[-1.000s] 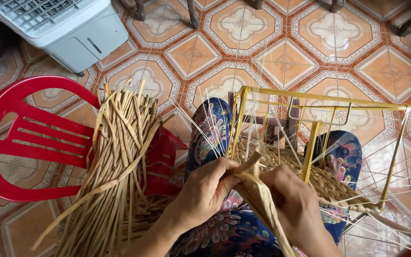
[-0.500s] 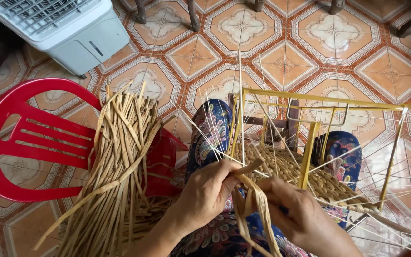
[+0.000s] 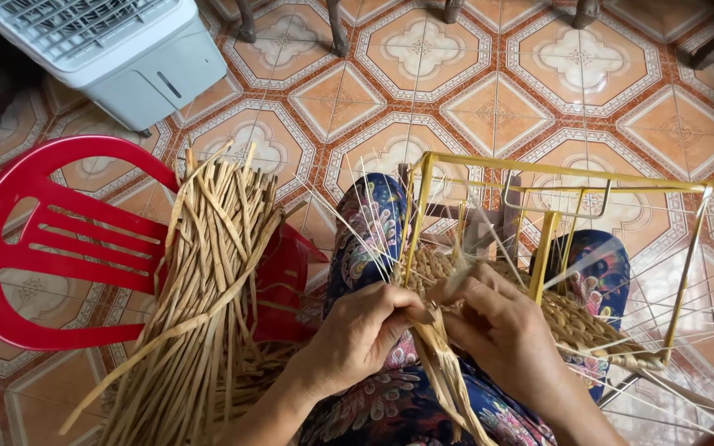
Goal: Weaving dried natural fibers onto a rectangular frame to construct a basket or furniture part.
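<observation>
Two hands meet just in front of the yellow wire frame (image 3: 552,216), which rests on the person's lap. The left hand (image 3: 363,332) has its fingers (image 3: 397,302) curled narrow, pinching a few flat straw strands (image 3: 449,381) that hang down from the frame's near edge between the knees. The right hand (image 3: 502,329) lies just beside it, its fingers (image 3: 464,285) closed on the same strands where they enter the woven straw base (image 3: 573,324) inside the frame. Thin pale spokes (image 3: 349,219) fan out from the frame on every side. Beneath the frame show legs in blue flowered trousers (image 3: 370,233). Left of the frame, a thick bundle of loose straw strips (image 3: 208,289) leans across the seat of a red plastic chair (image 3: 39,252). Beyond the chair, farther from the frame, stands a white air cooler (image 3: 117,54). The floor (image 3: 497,107) under it all is orange patterned tile, with dark furniture legs (image 3: 336,25) at the far side of the frame.
</observation>
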